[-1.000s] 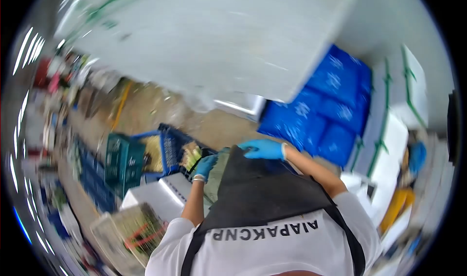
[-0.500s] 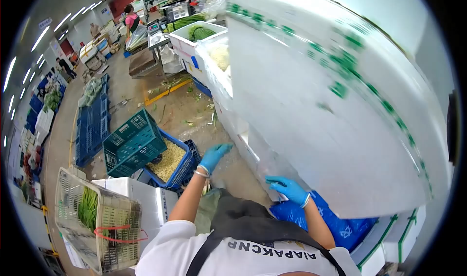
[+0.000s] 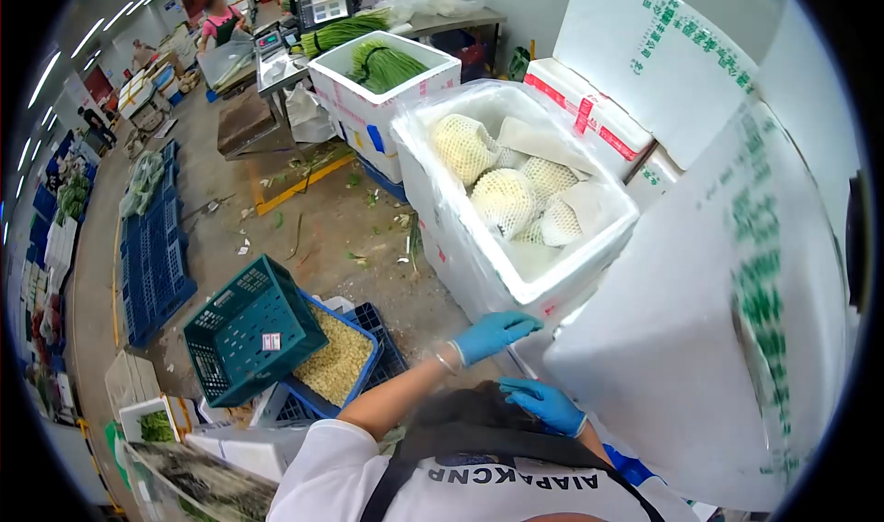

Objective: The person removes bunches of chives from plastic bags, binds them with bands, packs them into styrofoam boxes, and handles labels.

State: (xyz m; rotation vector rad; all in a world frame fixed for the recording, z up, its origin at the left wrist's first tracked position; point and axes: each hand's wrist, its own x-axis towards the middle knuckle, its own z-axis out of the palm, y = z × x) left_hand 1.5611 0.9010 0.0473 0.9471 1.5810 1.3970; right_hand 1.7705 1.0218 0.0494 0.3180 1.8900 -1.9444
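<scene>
My left hand, in a blue glove, is stretched out flat by the near end of an open white foam box. Whether it touches the box wall I cannot tell. Inside the box lie several round, pale things in white foam netting, with clear plastic lining around them. My right hand, also blue-gloved, is close to my body with its fingers extended and nothing visible in them. Just right of it, a big white foam panel or box with green print stands tilted.
Left on the floor, a green crate overlaps a blue crate of small pale pieces. Beyond the open box stands a foam box of green stalks. Blue pallets lie farther left. A person stands in the background.
The large white foam piece has swung away to the right in view, uncovering the open box and its netted contents. My left hand has moved right to the box's near end.
</scene>
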